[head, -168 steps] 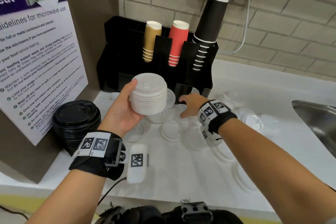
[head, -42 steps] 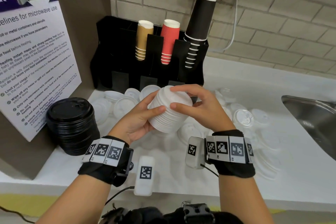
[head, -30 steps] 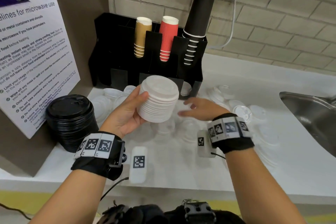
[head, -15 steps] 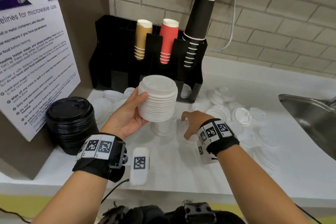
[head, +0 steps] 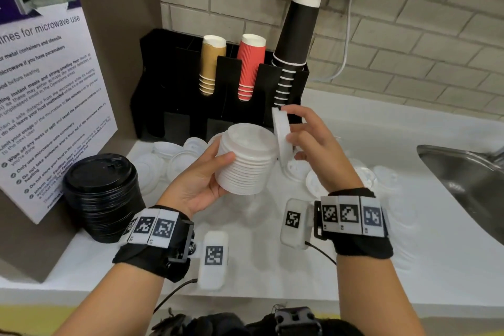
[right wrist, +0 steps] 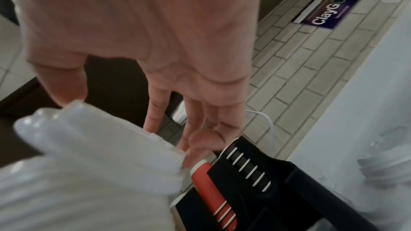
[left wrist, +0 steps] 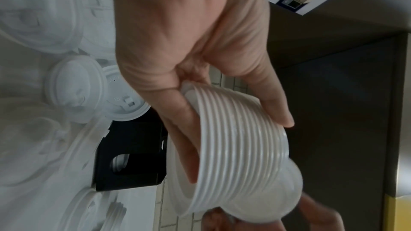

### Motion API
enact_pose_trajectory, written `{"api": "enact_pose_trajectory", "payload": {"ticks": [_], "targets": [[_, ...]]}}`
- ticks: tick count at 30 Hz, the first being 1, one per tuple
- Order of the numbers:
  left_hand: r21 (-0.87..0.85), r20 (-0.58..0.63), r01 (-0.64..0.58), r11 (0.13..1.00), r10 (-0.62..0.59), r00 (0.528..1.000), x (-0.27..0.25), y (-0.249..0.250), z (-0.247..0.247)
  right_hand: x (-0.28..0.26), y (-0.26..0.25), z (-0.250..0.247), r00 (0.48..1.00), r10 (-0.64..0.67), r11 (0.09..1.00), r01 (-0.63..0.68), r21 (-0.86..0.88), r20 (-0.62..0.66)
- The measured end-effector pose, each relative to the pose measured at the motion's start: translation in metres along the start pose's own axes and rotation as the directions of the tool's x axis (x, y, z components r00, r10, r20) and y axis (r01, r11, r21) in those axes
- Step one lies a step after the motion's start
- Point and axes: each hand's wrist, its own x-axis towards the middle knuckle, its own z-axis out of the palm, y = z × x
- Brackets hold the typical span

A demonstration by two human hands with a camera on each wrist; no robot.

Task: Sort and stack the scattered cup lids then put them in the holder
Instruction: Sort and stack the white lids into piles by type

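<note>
A nested stack of white plastic cup lids (head: 246, 163) is gripped by the curled fingers of the left hand (head: 200, 174) above the white countertop (head: 409, 254). A single white lid (head: 281, 135) is pinched on edge by the right hand (head: 313, 144), touching the stack's top rim. A separate stack of black lids (head: 102, 196) stands sorted at the left. Many loose white lids (head: 174, 161) remain scattered; transfer into the black plastic holder (head: 174, 95) appears mostly outstanding
</note>
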Motion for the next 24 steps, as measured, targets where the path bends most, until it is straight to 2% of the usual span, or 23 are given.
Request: {"api": "enact_pose_trajectory", "payload": {"ticks": [9, 21, 24], "targets": [[0.093, -0.010, 0.037, 0.995, -0.037, 0.999, 0.001, -0.001, 0.001, 0.004, 0.010, 0.015, 0.989, -0.131, 0.972, 0.115, -0.205, -0.063], [0.107, -0.023, 0.037, 0.994, -0.035, 0.999, 0.003, -0.002, 0.001, 0.008, 0.006, 0.022, 0.983, -0.184, 0.939, 0.170, -0.298, -0.017], [0.080, -0.072, 0.045, 0.996, -0.040, 0.997, 0.004, -0.001, 0.003, 0.009, 0.002, 0.019, 0.984, -0.173, 0.939, 0.177, -0.294, 0.039]]}}
